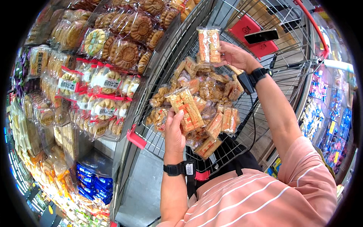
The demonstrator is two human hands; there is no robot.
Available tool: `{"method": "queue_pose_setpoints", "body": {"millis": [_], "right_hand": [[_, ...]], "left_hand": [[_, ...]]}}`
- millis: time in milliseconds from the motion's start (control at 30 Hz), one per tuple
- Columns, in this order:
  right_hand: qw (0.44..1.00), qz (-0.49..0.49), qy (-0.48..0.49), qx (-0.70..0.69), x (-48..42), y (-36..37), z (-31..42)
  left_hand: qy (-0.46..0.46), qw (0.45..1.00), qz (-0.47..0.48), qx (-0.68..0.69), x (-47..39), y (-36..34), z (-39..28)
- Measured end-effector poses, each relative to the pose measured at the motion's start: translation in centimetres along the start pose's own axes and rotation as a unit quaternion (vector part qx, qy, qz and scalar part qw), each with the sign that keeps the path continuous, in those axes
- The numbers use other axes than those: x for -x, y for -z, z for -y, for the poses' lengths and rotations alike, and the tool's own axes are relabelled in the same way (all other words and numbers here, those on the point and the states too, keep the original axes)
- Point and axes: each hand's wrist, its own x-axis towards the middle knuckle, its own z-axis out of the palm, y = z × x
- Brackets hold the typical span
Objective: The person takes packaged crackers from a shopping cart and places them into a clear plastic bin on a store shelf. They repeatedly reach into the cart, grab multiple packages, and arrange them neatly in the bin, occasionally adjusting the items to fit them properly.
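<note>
My left hand (175, 133) grips a clear-wrapped pastry bar pack (185, 109) with red print, over a heap of wrapped pastries. Farther up, my right hand (234, 55) holds another wrapped pastry pack (209, 45) by its right edge, its film shiny with glare. Beneath both hands, the wire shopping cart (161, 144) carries a pile of similar bar packs (229, 119) and bags of knobbly brown pastry (211, 89). A black strap sits on each wrist; from the right one's side hangs a dark device (246, 82) with a cable.
Left of the cart stands a shelf of bins with wrapped round cookies (127, 54), red-edged cookie bags (105, 82) and blue packets (95, 181). A phone (261, 36) rests over a red panel (249, 31) by the cart's handle (337, 64). More packaged goods (334, 130) line the right side.
</note>
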Motion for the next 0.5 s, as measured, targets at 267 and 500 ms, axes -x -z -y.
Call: {"method": "queue_pose_setpoints", "body": {"millis": [267,500], "right_hand": [[0.975,-0.005,0.131,0.179,5.1,-11.8,1.0],[0.929,0.033,0.191,0.316,6.3,-14.9,-3.9]], "left_hand": [[0.019,1.000,0.012,-0.006,1.5,-0.7,-2.1],[0.021,0.999,0.015,0.021,1.5,0.2,-2.4]]}}
